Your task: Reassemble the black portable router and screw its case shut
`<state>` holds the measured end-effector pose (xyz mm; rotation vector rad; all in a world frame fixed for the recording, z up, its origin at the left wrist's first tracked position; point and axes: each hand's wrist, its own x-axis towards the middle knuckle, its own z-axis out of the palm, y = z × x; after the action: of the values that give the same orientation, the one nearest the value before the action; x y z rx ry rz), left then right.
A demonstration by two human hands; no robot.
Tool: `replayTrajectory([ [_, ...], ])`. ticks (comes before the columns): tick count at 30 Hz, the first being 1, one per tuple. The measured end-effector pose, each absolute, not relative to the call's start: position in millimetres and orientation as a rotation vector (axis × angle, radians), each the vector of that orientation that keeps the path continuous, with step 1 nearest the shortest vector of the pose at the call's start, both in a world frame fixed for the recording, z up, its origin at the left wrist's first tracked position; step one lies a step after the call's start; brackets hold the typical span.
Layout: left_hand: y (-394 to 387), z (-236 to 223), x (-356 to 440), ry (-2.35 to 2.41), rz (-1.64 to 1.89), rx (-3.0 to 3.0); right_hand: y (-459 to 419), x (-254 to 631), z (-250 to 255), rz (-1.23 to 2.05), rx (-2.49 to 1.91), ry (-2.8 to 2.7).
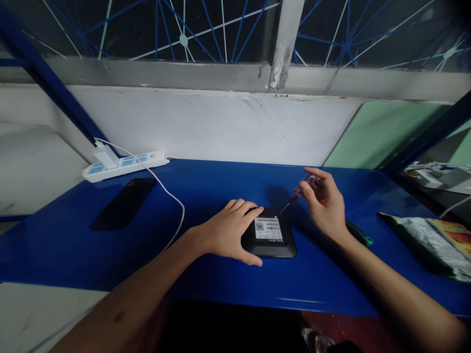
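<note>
A flat black electronic device [289,245] lies on the blue table, its white printed label [268,229] facing up. My left hand [230,230] grips its left side, thumb by the near edge and fingers across the far left corner. Between the thumb and fingers of my right hand [326,203] is a small screwdriver [304,188] with a clear purplish handle. Its thin shaft slants down to the far right corner of the device, where the tip appears to touch. Whether a screw sits under the tip is too small to tell.
A black phone [123,203] and a white power strip [127,165] with a charger and cable [171,196] lie left on the blue table [221,289]. A green-and-black handled tool [362,236] is partly behind my right forearm. A shiny packet [434,242] lies far right.
</note>
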<state>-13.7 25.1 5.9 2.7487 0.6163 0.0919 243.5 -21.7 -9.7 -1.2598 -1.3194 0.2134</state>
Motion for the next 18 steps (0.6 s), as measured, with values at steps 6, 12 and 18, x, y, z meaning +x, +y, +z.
replayTrajectory([
  [6,31,4,-14,0.645,0.081,2.699,-22,238,-10,0.253,-1.144,-1.274],
  [12,44,-4,-18,0.707,0.152,2.637,-27,234,-6,0.279,-1.135,-1.25],
  [18,47,-7,-19,0.73,0.182,2.601,-29,232,-11,0.316,-1.187,-1.335],
])
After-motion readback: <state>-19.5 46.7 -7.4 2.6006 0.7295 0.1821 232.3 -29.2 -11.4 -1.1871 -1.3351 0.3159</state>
